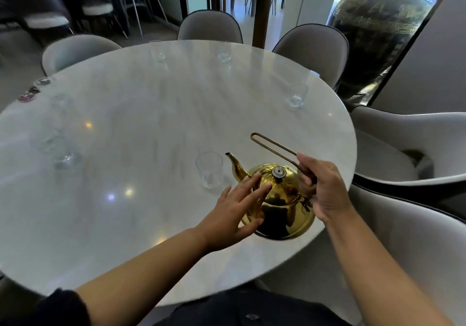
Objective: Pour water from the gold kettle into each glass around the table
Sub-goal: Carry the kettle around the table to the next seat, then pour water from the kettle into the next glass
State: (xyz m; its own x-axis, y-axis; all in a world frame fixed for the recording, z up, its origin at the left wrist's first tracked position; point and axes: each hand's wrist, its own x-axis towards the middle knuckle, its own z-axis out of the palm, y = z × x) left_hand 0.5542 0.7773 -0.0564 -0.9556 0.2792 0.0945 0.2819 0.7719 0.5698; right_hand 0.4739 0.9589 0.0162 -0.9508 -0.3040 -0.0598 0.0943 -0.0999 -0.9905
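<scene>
On the marble table, my right hand is gripping the handle of the probably heavy gold kettle; my left hand, spread, is steadying its slick side.

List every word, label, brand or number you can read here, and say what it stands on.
No readable text in this view.
gold kettle: plain polished metal, no mark showing.
dark urn: gold pattern bands, no letters made out.
small items at the table's left edge: too blurred to read.
</scene>
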